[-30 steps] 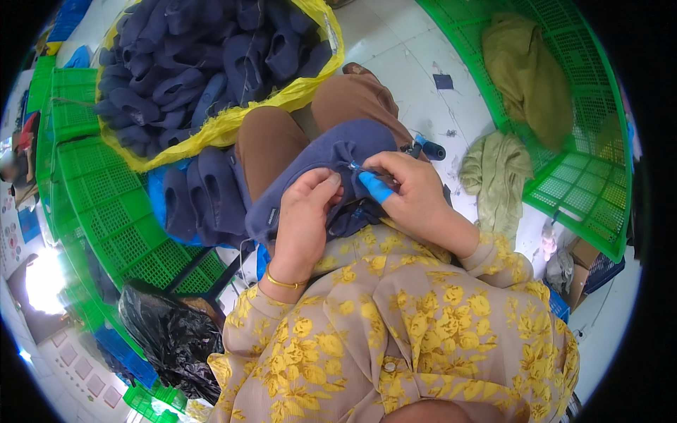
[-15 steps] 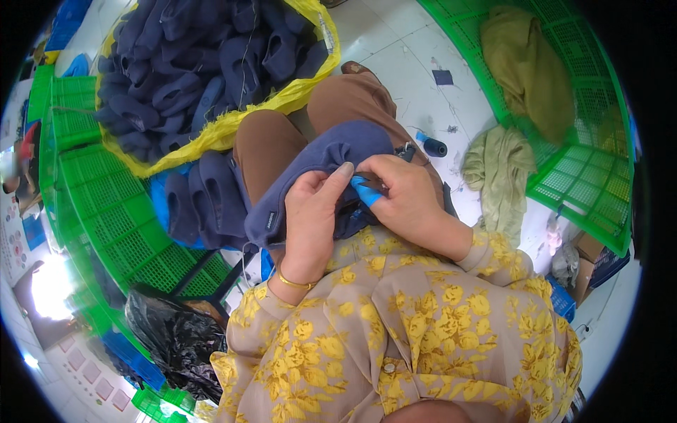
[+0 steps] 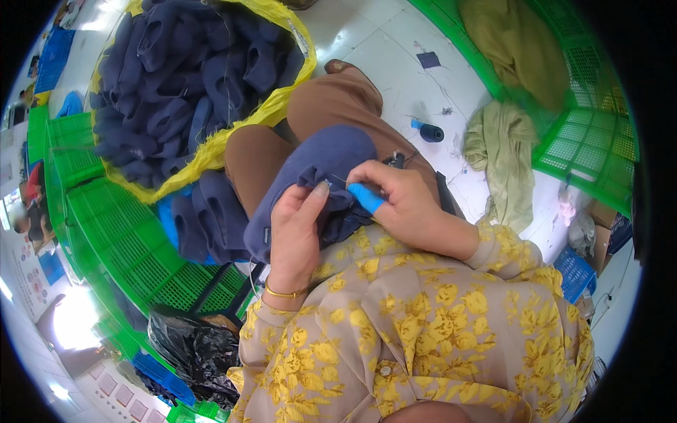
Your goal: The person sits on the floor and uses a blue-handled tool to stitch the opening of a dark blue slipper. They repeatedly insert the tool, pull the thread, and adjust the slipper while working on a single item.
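A navy fabric slipper [image 3: 338, 144] lies across my lap, its sole side up toward the far end and a small dark label near its left end. My left hand [image 3: 300, 215] pinches the bunched edge of its opening between thumb and fingers. Close by on the right, my right hand [image 3: 398, 201] is closed, thumb and forefinger together at the same gathered cloth; blue tape wraps one digit. What the right fingers grip is too small or hidden to make out. Dark cloth of the slipper bunches beneath both hands.
A yellow-rimmed sack [image 3: 307, 70] full of navy slippers stands front left, several more slippers [image 3: 211, 211] beside my knee. Green crates [image 3: 134, 240] flank both sides. A dark thread spool [image 3: 431, 132] and an olive cloth [image 3: 501, 162] lie on the white floor; a black plastic bag [image 3: 194, 352] sits left.
The dark tool seen in my right hand earlier no longer shows clearly. My left thumb has shifted left and down, and the gathered cloth between the hands is more exposed. The whole view has tilted slightly.
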`<state>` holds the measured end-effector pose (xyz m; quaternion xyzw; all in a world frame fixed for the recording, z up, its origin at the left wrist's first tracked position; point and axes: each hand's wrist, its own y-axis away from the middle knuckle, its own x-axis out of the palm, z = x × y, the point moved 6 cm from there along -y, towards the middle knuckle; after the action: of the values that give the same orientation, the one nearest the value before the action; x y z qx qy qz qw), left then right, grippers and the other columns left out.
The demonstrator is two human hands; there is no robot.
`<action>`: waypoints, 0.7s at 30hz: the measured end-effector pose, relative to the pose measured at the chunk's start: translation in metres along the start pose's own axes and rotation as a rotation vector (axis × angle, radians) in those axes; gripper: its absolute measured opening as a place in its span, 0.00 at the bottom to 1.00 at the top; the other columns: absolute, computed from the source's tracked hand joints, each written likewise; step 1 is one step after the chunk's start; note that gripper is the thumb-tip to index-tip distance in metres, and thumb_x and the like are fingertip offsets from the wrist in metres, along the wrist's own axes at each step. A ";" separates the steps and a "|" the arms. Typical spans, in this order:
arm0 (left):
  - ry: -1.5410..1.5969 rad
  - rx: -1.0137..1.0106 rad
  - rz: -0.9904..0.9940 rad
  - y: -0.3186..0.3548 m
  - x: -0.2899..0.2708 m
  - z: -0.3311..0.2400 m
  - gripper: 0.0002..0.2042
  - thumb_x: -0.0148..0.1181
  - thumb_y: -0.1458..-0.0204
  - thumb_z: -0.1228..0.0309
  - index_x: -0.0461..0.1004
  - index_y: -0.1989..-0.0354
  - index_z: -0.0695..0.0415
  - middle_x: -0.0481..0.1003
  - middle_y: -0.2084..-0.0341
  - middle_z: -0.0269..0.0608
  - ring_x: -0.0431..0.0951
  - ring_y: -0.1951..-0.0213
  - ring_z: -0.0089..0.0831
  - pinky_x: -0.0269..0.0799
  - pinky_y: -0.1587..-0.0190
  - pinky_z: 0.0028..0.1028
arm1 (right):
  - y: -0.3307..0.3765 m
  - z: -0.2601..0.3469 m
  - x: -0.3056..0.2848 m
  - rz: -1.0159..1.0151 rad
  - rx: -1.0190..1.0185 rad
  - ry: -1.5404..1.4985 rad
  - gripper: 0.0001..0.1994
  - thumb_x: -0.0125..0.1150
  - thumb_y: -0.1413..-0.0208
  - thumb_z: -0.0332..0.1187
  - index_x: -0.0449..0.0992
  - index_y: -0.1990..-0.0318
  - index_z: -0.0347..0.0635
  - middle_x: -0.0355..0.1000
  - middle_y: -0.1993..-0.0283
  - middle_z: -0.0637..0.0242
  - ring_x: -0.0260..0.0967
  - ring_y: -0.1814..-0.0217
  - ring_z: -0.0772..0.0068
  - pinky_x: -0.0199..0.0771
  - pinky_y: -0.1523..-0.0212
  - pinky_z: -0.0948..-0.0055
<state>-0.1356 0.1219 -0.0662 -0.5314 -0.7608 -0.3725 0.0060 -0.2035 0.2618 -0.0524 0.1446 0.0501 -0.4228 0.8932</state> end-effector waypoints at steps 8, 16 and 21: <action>-0.007 0.016 -0.007 -0.001 -0.007 0.004 0.08 0.55 0.40 0.75 0.73 0.54 0.63 0.77 0.60 0.35 0.75 0.58 0.20 0.69 0.51 0.22 | 0.003 -0.004 0.003 -0.015 -0.067 -0.007 0.15 0.55 0.53 0.21 0.76 0.55 0.37 0.75 0.69 0.53 0.75 0.70 0.55 0.73 0.68 0.65; 0.017 0.001 -0.069 -0.002 -0.005 0.003 0.04 0.59 0.42 0.73 0.73 0.60 0.57 0.76 0.65 0.30 0.72 0.64 0.17 0.65 0.59 0.20 | -0.001 0.001 0.002 0.046 0.000 0.017 0.15 0.57 0.53 0.23 0.76 0.55 0.35 0.74 0.72 0.51 0.74 0.72 0.55 0.73 0.69 0.64; 0.030 0.002 -0.051 -0.003 -0.006 0.003 0.04 0.58 0.42 0.73 0.73 0.59 0.57 0.76 0.64 0.30 0.72 0.64 0.17 0.65 0.58 0.20 | -0.002 0.002 0.003 0.051 0.014 0.019 0.15 0.57 0.53 0.23 0.76 0.56 0.35 0.74 0.72 0.51 0.74 0.72 0.53 0.73 0.68 0.64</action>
<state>-0.1342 0.1184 -0.0723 -0.5062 -0.7742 -0.3799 0.0085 -0.2035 0.2581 -0.0516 0.1562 0.0517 -0.3989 0.9021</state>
